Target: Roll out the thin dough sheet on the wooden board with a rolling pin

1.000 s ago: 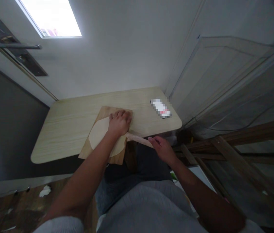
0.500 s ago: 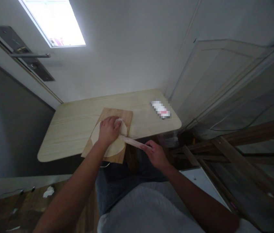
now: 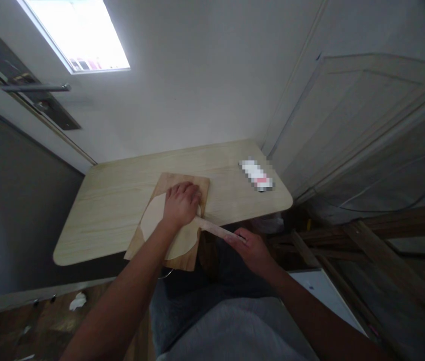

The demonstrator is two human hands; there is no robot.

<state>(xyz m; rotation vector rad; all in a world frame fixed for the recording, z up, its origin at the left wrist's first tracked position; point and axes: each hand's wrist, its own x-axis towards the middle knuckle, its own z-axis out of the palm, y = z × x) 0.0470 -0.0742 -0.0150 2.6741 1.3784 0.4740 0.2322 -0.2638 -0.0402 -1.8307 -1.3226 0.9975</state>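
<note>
A round, flat sheet of dough (image 3: 154,218) lies on a wooden board (image 3: 187,262). A pale stick that looks like a rolling pin (image 3: 214,229) slants from the dough's right edge out past the board. Its outer end is in my right hand (image 3: 248,248), whose fingers are closed around it. My left hand (image 3: 182,203) lies over the upper right of the dough, fingers curled downward and close together. Under its palm the other end of the pin disappears, so that grip is partly hidden.
The board rests on a light wooden table (image 3: 110,200), overhanging its front edge. A pixelated phone-like object (image 3: 256,174) lies at the table's right. Behind stands a white door with a metal handle (image 3: 37,87). Wooden beams (image 3: 374,245) are at the right.
Both hands and the rolling pin have shifted a little to the right over the board. The whole view has also moved slightly.
</note>
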